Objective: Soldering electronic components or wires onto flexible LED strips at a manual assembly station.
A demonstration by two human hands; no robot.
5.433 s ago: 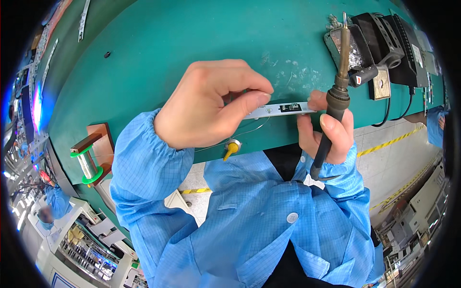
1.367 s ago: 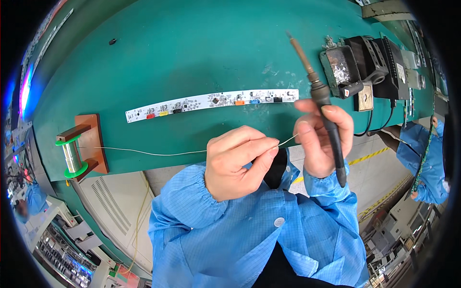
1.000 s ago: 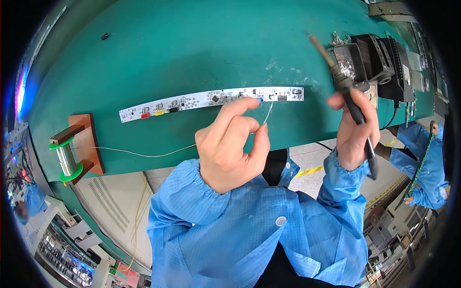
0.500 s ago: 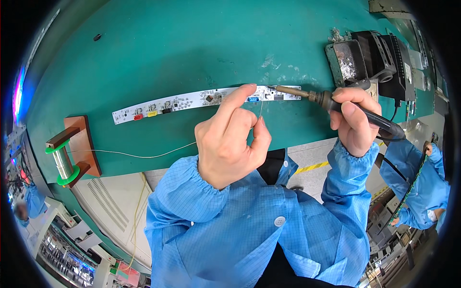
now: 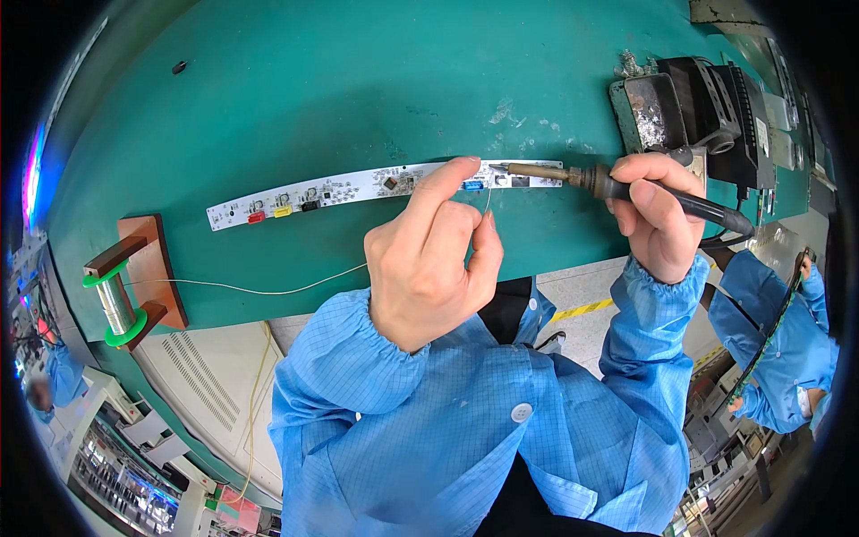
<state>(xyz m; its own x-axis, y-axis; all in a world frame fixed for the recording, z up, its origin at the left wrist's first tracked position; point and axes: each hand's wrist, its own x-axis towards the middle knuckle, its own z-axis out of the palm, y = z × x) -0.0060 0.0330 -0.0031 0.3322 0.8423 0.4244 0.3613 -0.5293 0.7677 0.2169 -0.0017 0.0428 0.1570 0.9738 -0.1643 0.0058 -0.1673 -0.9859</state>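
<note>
A long, narrow white circuit board (image 5: 353, 188) lies on the green mat, with red, yellow, black and blue connectors along its near edge. My left hand (image 5: 429, 255) is closed, pinching thin solder wire (image 5: 489, 199) between thumb and a finger. Its index fingertip rests on the board near the blue connector (image 5: 472, 185). In my right hand (image 5: 660, 215) is a soldering iron (image 5: 601, 183), gripped by its dark handle. The iron's tip reaches the board's right part, close to the upper end of the wire; whether they touch is too small to tell.
On the left, a wooden stand carries a solder spool (image 5: 116, 304), its wire trailing to my left hand. A metal tray (image 5: 651, 107) and a black soldering station (image 5: 744, 125) stand at the right. A small black piece (image 5: 180, 67) lies far left. Another person (image 5: 769, 313) holds a long strip at right.
The iron's tip has shifted slightly left and down on the board, my right hand moving with it. My left hand stays nearly still. The person at right has moved a little.
</note>
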